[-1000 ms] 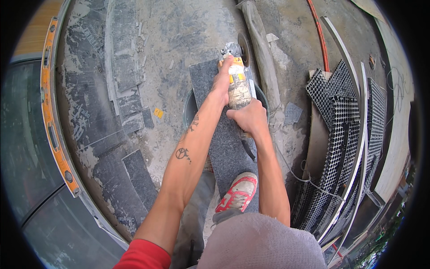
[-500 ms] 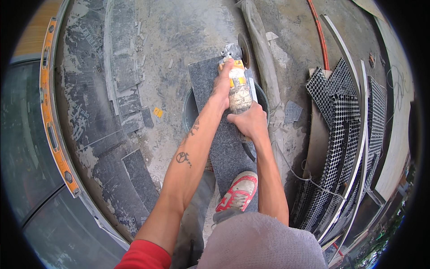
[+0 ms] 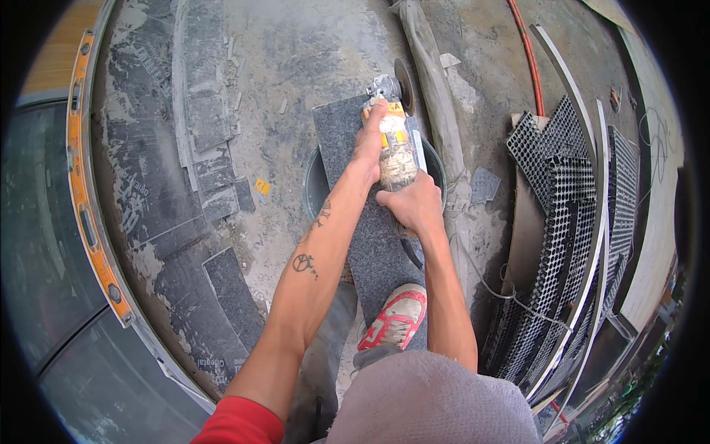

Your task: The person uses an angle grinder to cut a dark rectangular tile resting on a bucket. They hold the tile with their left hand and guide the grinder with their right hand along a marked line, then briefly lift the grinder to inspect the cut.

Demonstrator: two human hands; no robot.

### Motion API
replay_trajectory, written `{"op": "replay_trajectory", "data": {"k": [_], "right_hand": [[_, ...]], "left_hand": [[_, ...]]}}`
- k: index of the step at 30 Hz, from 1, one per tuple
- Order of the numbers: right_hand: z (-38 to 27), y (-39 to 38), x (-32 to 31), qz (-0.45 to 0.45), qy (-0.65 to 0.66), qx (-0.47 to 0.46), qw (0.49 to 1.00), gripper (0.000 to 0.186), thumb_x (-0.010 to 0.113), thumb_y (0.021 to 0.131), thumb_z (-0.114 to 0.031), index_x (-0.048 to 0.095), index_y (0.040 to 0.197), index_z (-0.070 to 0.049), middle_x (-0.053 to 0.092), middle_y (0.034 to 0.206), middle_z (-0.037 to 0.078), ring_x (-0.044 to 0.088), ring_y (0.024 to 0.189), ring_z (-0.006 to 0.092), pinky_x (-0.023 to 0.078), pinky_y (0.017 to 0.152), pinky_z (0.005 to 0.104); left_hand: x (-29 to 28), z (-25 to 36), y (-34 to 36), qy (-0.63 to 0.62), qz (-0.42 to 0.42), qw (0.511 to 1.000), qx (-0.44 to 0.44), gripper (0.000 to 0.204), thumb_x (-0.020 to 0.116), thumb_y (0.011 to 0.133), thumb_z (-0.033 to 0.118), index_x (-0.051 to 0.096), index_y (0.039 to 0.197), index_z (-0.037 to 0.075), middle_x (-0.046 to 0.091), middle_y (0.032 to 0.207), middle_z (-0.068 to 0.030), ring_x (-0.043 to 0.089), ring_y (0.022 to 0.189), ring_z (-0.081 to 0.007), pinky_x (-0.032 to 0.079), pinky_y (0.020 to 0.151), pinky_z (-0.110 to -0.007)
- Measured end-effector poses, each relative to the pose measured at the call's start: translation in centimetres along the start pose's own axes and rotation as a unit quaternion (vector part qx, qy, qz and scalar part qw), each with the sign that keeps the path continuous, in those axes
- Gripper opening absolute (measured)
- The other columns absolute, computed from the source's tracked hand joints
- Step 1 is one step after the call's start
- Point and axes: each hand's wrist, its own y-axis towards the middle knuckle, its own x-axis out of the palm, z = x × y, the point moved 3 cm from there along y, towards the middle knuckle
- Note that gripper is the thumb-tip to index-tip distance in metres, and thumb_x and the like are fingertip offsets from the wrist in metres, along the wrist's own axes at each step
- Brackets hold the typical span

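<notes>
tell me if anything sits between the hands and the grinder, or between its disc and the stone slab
Nothing visible does. The left hand grips the front of the angle grinder and the right hand holds its rear, both directly on the body. The disc stands at the far end of the grey stone slab; whether it touches is unclear.

My single head camera looks steeply down from above my arms, close over the grey stone slab (image 3: 370, 222); the fisheye bends the edges around it; my forearms enter from the lower edge below the slab.
</notes>
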Motion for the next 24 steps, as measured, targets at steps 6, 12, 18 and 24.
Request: {"op": "replay_trajectory", "data": {"k": [6,12,18,24], "right_hand": [[-1.0,0.2,-0.6,-0.03,0.017,0.011,0.999,0.062,0.079,0.054,-0.028,0.065,0.1,0.01,0.071,0.092,0.025,0.071,0.087,0.0347,0.055,0.082,0.0379],[-1.7,0.3,-1.2,-0.051,0.036,0.028,0.998,0.063,0.079,0.054,-0.029,0.065,0.1,0.011,0.071,0.092,0.026,0.071,0.087,0.0341,0.055,0.082,0.0374],[-1.2,-0.1,-0.8,-0.03,0.016,0.016,0.999,0.062,0.079,0.056,-0.028,0.065,0.102,0.01,0.071,0.094,0.025,0.071,0.089,0.0344,0.054,0.083,0.0382],[-0.7,-0.2,-0.6,-0.027,0.007,0.015,1.0,0.061,0.079,0.056,-0.027,0.064,0.102,0.011,0.071,0.094,0.026,0.071,0.09,0.0355,0.054,0.084,0.0385]], "left_hand": [[0.2,0.6,0.3,0.015,0.025,1.0,0.005,0.059,0.057,0.087,0.065,0.062,0.108,0.01,0.065,0.079,-0.0118,0.065,0.065,-0.0257,0.056,0.058,-0.038],[0.3,0.7,1.0,0.006,0.036,0.999,-0.007,0.059,0.057,0.088,0.065,0.062,0.109,0.01,0.065,0.079,-0.0121,0.065,0.064,-0.0256,0.056,0.058,-0.038],[0.1,0.5,0.1,0.017,0.025,1.0,0.002,0.06,0.055,0.089,0.066,0.062,0.108,0.01,0.065,0.079,-0.0114,0.066,0.064,-0.0253,0.057,0.057,-0.038],[0.1,0.1,-0.1,0.004,0.018,1.0,-0.002,0.059,0.055,0.089,0.066,0.063,0.107,0.01,0.065,0.078,-0.0107,0.065,0.064,-0.025,0.057,0.058,-0.037]]}}
